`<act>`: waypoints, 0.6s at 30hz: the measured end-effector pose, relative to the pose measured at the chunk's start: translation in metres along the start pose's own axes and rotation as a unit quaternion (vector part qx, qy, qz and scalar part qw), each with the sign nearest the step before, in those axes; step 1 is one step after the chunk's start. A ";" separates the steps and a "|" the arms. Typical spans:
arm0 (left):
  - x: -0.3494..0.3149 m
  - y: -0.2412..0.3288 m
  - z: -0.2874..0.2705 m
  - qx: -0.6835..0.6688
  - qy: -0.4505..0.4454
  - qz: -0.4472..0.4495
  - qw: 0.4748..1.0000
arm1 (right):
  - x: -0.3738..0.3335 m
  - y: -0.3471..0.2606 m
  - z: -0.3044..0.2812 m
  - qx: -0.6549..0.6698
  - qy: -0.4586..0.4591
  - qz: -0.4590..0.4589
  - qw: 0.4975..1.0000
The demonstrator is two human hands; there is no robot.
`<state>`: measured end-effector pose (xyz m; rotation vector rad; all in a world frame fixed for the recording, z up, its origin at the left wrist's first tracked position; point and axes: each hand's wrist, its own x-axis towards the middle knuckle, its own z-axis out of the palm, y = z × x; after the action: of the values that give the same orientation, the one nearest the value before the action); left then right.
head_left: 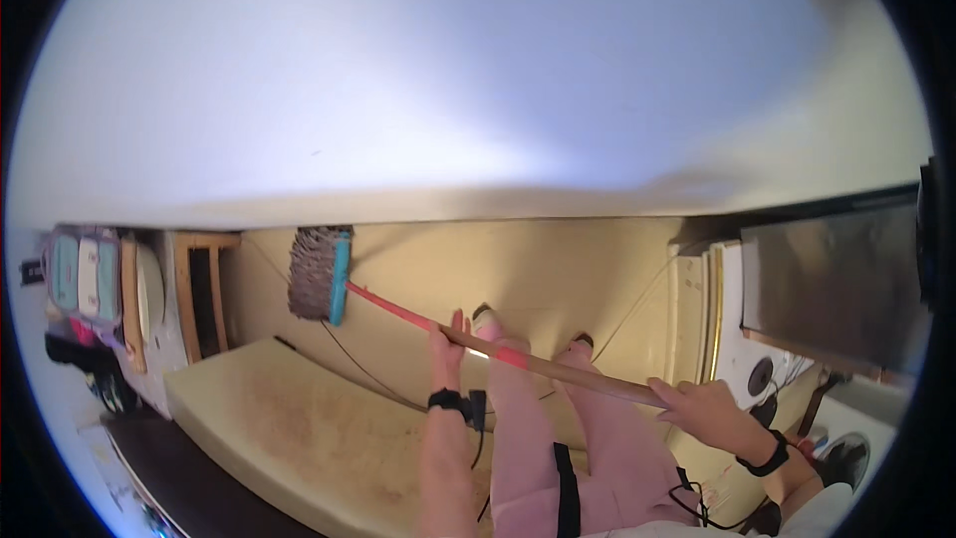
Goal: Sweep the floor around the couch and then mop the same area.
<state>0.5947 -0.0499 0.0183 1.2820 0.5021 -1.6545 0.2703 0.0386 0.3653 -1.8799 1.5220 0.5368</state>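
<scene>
A mop (pixel 428 320) with a long red and wood-coloured handle slants across the view in front of my legs. Its teal head bar (pixel 341 277) and grey-brown strands (pixel 317 274) lie on the floor at the left, close to the wall. My left hand (pixel 447 344) is around the middle of the handle, with the fingertips showing above it. Near the handle's upper end at the right, my right hand (pixel 705 412) is closed on the wood. Both wrists wear black bands.
A stained beige cushioned bench (pixel 289 418) runs along the left front. Cables (pixel 373 371) cross the floor (pixel 438 259). A white wall (pixel 398 90) bounds the far side. A wooden stool-like frame (pixel 199 289) stands left; a screen on a white cabinet (pixel 732 319) stands right.
</scene>
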 end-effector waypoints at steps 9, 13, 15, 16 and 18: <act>-0.113 -0.223 0.047 0.010 -0.082 -0.241 0.967 | -0.215 0.076 -0.017 0.060 0.015 0.219 0.974; -0.180 -0.317 0.071 0.095 -0.038 -0.314 0.944 | -0.308 0.074 -0.025 0.079 0.019 0.317 0.945; -0.217 -0.352 0.090 0.083 -0.022 -0.367 0.926 | -0.354 0.068 -0.029 0.112 0.022 0.375 0.920; -0.229 -0.359 0.095 0.113 -0.017 -0.382 0.917 | -0.366 0.062 -0.030 0.121 0.026 0.375 0.919; -0.250 -0.367 0.110 0.151 -0.013 -0.397 0.905 | -0.392 0.048 -0.039 0.141 0.032 0.428 0.892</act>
<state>0.2234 0.1426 0.2042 1.3607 0.8515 -2.5007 0.1260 0.2803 0.6450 -0.9399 2.3110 0.5807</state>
